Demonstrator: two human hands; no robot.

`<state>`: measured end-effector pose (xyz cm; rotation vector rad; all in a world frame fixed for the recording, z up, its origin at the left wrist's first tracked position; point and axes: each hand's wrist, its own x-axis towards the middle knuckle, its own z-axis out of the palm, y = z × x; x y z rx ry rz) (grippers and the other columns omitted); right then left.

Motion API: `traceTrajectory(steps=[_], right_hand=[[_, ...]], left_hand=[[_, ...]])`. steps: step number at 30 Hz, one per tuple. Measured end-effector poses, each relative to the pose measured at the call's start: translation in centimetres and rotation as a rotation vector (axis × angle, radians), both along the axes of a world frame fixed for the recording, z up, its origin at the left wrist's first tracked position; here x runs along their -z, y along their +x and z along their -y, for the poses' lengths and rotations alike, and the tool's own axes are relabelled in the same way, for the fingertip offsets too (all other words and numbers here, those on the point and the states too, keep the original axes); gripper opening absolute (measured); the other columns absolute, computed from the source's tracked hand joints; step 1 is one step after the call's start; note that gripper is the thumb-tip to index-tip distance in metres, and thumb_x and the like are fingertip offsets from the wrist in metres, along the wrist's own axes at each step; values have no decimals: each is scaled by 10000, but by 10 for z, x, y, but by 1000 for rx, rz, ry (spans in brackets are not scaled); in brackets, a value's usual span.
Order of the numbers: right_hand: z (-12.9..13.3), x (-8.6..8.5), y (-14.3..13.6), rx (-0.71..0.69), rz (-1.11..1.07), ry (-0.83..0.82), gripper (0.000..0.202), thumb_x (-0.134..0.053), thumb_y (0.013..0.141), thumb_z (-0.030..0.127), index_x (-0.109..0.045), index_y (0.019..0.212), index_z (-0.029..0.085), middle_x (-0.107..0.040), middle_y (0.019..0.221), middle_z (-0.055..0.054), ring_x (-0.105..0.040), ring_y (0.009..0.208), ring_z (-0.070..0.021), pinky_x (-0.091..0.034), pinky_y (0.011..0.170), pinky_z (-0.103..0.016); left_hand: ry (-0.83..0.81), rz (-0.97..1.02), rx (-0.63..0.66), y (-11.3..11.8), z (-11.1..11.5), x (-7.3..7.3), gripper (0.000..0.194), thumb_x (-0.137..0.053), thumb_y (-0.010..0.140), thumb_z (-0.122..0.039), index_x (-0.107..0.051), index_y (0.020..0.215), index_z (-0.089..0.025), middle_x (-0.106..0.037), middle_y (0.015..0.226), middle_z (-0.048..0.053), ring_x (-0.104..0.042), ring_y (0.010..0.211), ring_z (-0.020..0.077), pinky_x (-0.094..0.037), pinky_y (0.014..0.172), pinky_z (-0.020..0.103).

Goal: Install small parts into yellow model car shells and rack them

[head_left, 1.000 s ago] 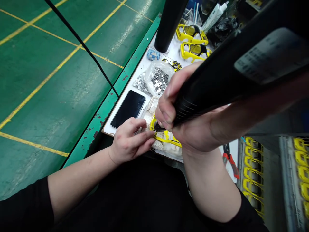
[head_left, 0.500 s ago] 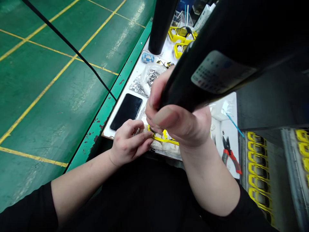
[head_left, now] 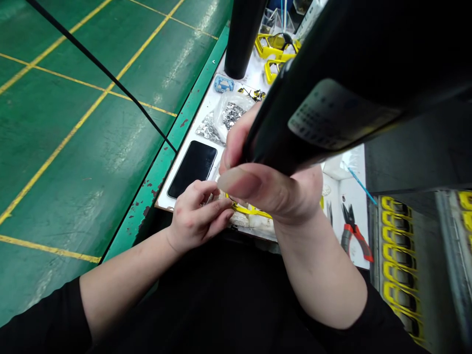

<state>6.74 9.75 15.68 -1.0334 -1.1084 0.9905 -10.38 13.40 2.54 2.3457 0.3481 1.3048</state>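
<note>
My right hand [head_left: 276, 191] is closed around a thick black electric screwdriver [head_left: 280, 132] with a pale label; its tip is hidden behind the hand. Below, a yellow plastic frame [head_left: 254, 212] lies on a whitish, worn block [head_left: 241, 220] at the table's near edge. My left hand [head_left: 201, 214] pinches the left end of this frame, with fingers bent and close together. What lies right under the fingertips is mostly covered. A phone with a dark screen [head_left: 192, 168] is just beyond my left hand.
Beyond are a plastic bag of small metal parts [head_left: 232, 115], a blue object [head_left: 224, 83], a black post [head_left: 241, 39] and yellow frames [head_left: 276, 46]. Red-handled pliers [head_left: 356, 233] lie at right, beside racks of yellow frames [head_left: 400, 265]. A black cord [head_left: 99, 64] crosses at left.
The view has shifted slightly. My right thumb and the screwdriver's lower end sit a little further left over the yellow frame. My left hand keeps its place and its grip.
</note>
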Motion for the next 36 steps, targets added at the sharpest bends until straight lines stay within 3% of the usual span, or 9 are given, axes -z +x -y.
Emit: traceTrajectory(steps=[6, 10, 12, 18, 21, 24, 28, 32, 36], right_hand=[[5, 4, -4, 29, -16, 69, 610, -744, 902, 866, -759, 843, 259, -791, 782, 85, -831, 742, -155, -713, 681, -304], [9, 8, -2, 29, -3, 132, 266, -982, 870, 544, -844, 925, 324, -829, 857, 60, -813, 717, -191, -729, 654, -324], [10, 11, -3, 25, -22, 114, 260, -1031, 833, 457, -856, 986, 342, -801, 810, 53, -754, 621, -187, -701, 590, -314], [12, 15, 6, 181, -21, 151, 420, -916, 937, 635, -764, 1097, 278, -699, 767, 41, -693, 630, -163, -647, 621, -292], [27, 15, 32, 288, 230, 89, 534, -746, 1067, 668, -676, 1434, 286, -786, 1131, -27, -795, 997, -214, -697, 900, -361], [51, 23, 60, 298, 766, -124, 566, -743, 1095, 544, -635, 1564, 247, -712, 1511, -114, -696, 1399, -325, -597, 1207, -531], [75, 43, 77, 177, 1229, -431, 412, -782, 1022, 174, -762, 1431, 128, -737, 1479, -236, -642, 1456, -478, -400, 1299, -761], [89, 40, 83, 192, 1118, -366, 220, -713, 1060, 145, -838, 1239, 177, -840, 1233, -148, -788, 1203, -342, -586, 1154, -533], [117, 25, 83, 339, 952, -178, 291, -707, 1115, 264, -748, 1402, 250, -825, 1278, -60, -789, 1190, -200, -627, 1072, -323]], left_hand=[[-2, -18, -3, -1, 0, 2, 156, -713, 1081, -315, -812, 1142, -211, -701, 1117, 89, -658, 850, 182, -553, 750, 326], [-1, -29, -22, -2, 1, 8, 180, -693, 1099, -358, -809, 1152, -231, -703, 1163, 88, -654, 847, 181, -552, 759, 335], [-14, -40, -30, -3, 1, 9, 195, -679, 1108, -378, -813, 1146, -242, -697, 1165, 86, -656, 855, 182, -556, 764, 336], [-40, -59, -11, -4, 4, 5, 159, -722, 1083, -261, -799, 1214, -215, -635, 1152, 88, -602, 891, 189, -524, 736, 331], [-59, -72, -4, -6, 5, 5, 205, -752, 1062, -213, -799, 1262, -217, -616, 1175, 84, -595, 914, 183, -514, 722, 317], [-66, -87, -7, -6, 5, 5, 226, -747, 1067, -209, -796, 1286, -235, -615, 1193, 79, -625, 944, 186, -544, 747, 313], [-41, -93, -26, -8, 6, -3, 304, -736, 1064, -164, -760, 1364, -207, -624, 1210, 94, -668, 1015, 207, -606, 874, 342], [18, -77, -170, -11, 11, -22, 460, -804, 1012, -155, -727, 1461, -225, -658, 1278, 119, -661, 1142, 269, -572, 1029, 429], [-88, -58, -236, -2, 15, -45, 663, -886, 972, -324, -631, 1582, -271, -643, 1419, 140, -663, 1213, 314, -584, 1042, 485]])
